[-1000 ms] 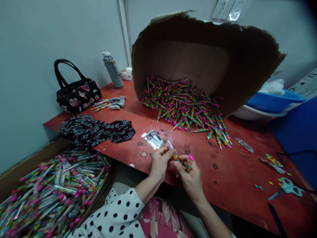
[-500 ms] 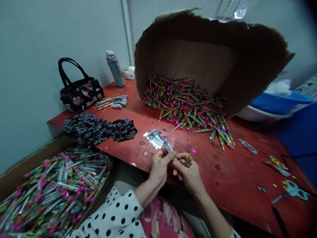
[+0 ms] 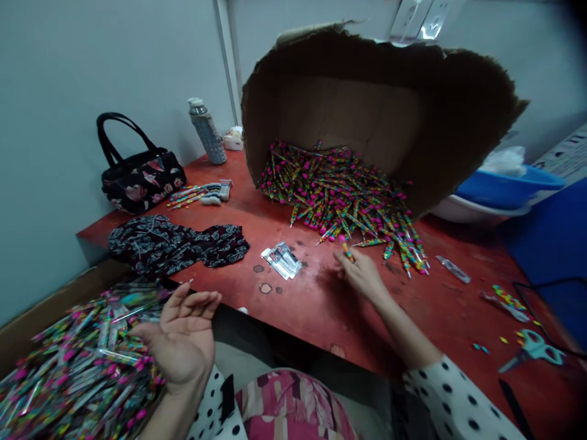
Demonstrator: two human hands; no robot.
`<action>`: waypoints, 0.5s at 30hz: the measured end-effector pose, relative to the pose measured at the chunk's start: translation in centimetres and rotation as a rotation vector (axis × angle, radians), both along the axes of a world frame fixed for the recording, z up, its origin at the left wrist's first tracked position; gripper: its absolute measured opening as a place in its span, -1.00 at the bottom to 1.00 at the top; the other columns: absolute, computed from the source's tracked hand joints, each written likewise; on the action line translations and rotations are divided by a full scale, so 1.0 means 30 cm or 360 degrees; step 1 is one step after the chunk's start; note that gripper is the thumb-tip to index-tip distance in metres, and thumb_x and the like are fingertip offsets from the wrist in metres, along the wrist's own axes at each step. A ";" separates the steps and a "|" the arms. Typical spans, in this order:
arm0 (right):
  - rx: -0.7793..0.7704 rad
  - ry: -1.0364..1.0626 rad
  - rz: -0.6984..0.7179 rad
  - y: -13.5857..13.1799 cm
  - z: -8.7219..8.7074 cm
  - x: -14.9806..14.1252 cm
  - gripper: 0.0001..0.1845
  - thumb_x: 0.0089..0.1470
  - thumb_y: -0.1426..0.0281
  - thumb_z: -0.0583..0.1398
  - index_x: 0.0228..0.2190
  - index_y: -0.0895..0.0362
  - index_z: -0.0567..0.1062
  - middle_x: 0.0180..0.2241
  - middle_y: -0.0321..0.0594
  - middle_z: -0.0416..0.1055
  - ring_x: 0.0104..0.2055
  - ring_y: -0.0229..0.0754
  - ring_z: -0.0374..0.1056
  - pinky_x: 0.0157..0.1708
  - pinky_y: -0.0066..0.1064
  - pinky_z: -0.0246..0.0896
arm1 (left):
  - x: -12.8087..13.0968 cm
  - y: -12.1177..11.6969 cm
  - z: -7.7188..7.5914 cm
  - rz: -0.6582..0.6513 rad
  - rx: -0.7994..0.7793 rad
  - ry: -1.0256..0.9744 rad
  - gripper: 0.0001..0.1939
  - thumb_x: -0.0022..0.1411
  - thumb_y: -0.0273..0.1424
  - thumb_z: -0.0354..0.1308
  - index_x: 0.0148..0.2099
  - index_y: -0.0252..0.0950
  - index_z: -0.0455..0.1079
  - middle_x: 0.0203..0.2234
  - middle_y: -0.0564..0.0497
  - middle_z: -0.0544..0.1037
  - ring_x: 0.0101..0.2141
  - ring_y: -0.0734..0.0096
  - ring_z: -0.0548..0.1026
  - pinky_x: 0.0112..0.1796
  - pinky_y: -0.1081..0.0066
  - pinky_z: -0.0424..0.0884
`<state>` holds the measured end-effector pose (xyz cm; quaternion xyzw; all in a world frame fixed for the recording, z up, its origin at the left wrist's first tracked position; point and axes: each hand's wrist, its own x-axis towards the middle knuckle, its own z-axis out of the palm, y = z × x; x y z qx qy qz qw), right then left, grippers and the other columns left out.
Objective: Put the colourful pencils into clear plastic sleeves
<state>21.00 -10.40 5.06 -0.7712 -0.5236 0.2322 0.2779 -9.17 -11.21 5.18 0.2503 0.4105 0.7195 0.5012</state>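
The left hand [image 3: 186,333] was empty, its palm turned up and its fingers apart and slightly curled, beside the lower box [image 3: 62,299] of wrapped pens [image 3: 87,360]. The right hand [image 3: 362,275] was above the red table [image 3: 312,311], its fingers closed on 1 colorful pen [image 3: 348,252] with a pink end. That pen was tilted, just in front of the loose pens [image 3: 339,189] that spilled from the big cardboard box [image 3: 398,116] lying on its side.

Silver packets [image 3: 281,260] lay on the table between the 2 hands, nearer the big box than the table's front edge. A dark patterned cloth [image 3: 178,244] lay to their left, with a flowered handbag [image 3: 144,180] and a flask [image 3: 207,133] behind it. On the right were scissors [image 3: 532,350], 1 clear wrapper [image 3: 453,269] and, farther back, a blue basin [image 3: 509,186] above a white basin [image 3: 477,209].
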 end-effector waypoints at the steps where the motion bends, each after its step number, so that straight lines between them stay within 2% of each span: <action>1: -0.0069 -0.0307 -0.0108 0.051 0.004 0.029 -0.57 0.10 0.06 -0.04 -0.40 0.14 0.40 -0.51 -0.17 0.45 -0.41 -0.13 0.39 -0.46 -0.43 0.18 | -0.016 0.001 -0.010 0.0019 -0.0039 0.0040 -0.37 0.04 0.13 -0.13 -0.23 -0.31 0.41 -0.53 0.01 0.52 -0.42 0.31 0.51 -0.28 0.25 0.44; 3: -0.0124 -0.0470 -0.0243 0.153 0.005 0.060 -0.49 0.09 0.04 -0.05 -0.27 0.20 0.40 -0.31 0.03 0.45 -0.22 0.00 0.38 -0.33 -0.33 0.18 | -0.005 0.002 -0.030 -0.0053 -0.0136 0.0087 -0.48 0.05 0.05 -0.02 -0.29 -0.33 0.42 -0.55 0.02 0.52 -0.45 0.35 0.50 -0.31 0.31 0.44; 5: -0.0200 -0.0552 -0.0324 0.240 -0.001 0.062 -0.36 0.04 -0.03 -0.04 -0.16 0.28 0.37 -0.20 0.19 0.40 -0.13 0.11 0.33 -0.26 -0.24 0.18 | 0.039 0.006 -0.047 -0.0202 -0.0173 0.0131 -0.56 0.03 -0.04 0.08 -0.33 -0.35 0.42 -0.55 0.00 0.53 -0.46 0.37 0.50 -0.32 0.35 0.43; 8: -0.0328 -0.0632 -0.0346 0.321 -0.013 0.057 -0.27 -0.01 -0.06 0.00 -0.07 0.32 0.32 -0.12 0.27 0.34 -0.08 0.17 0.30 -0.22 -0.15 0.17 | 0.103 0.026 -0.059 -0.0458 -0.0170 0.0230 -0.60 0.05 -0.08 0.10 -0.32 -0.36 0.42 -0.53 -0.03 0.54 -0.45 0.36 0.51 -0.32 0.36 0.42; 11: -0.0468 -0.0666 -0.0240 0.338 -0.010 0.087 -0.37 -0.05 0.01 0.09 -0.12 0.27 0.38 -0.15 0.17 0.39 -0.10 0.12 0.33 -0.24 -0.19 0.19 | 0.131 0.065 -0.059 -0.0620 -0.0165 0.0467 -0.62 0.08 -0.11 0.08 -0.30 -0.36 0.44 -0.48 -0.05 0.54 -0.43 0.35 0.51 -0.32 0.36 0.42; 15: -0.0608 -0.0728 -0.0059 0.285 0.007 0.139 -0.53 -0.20 0.14 0.23 -0.29 0.21 0.49 -0.24 0.08 0.45 -0.20 0.10 0.39 -0.34 -0.25 0.22 | 0.150 0.122 -0.043 -0.0709 -0.0091 0.0864 -0.68 0.04 -0.17 0.14 -0.29 -0.33 0.47 -0.43 -0.03 0.53 -0.42 0.37 0.48 -0.40 0.45 0.40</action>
